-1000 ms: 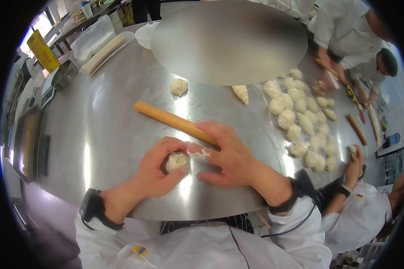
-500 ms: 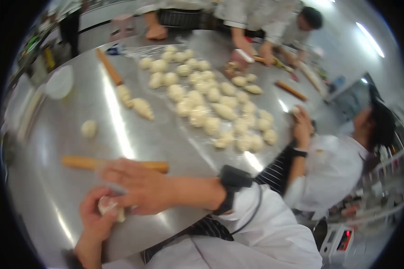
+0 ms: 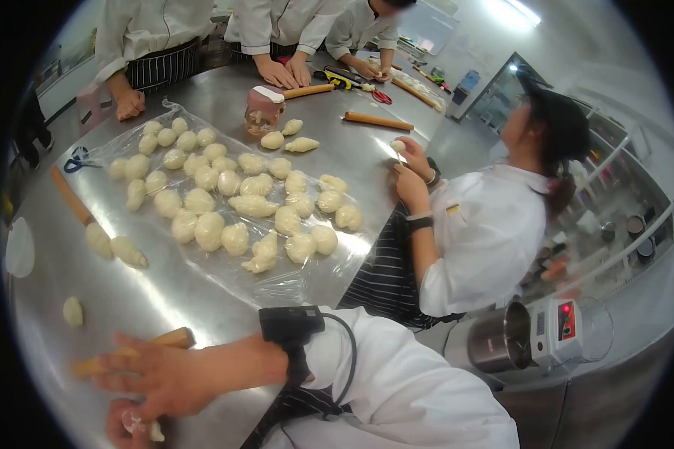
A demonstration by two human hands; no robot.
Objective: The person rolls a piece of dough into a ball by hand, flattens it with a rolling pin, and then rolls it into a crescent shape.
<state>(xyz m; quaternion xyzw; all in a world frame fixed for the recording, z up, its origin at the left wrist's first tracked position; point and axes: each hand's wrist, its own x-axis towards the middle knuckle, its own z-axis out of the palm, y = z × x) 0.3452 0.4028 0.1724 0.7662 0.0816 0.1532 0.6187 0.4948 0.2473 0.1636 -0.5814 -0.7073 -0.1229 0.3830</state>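
Observation:
Low at the left edge, my left hand [image 3: 120,430] is curled around a small piece of dough [image 3: 156,432], partly hidden by the fingers; a pinkish patch shows in it. Just above, my right hand [image 3: 168,378] is spread, palm down, its fingers apart and slightly blurred, with the thumb side close to the dough. Under the right fingers lies a wooden rolling pin [image 3: 176,338] on the steel table [image 3: 195,299]. A single dough ball [image 3: 73,311] sits farther left.
Plastic sheeting [image 3: 292,280] carries many dough balls and twisted pieces [image 3: 253,206]. Another rolling pin [image 3: 69,196] and shaped dough [image 3: 129,251] lie left. A jar [image 3: 263,111] stands beyond. A co-worker [image 3: 487,224] at right holds dough; others stand across the table. A mixer [image 3: 502,340] is at right.
The view has swung to the right, so the table's things sit farther left. My right hand's fingers have spread out; my left hand still holds the dough.

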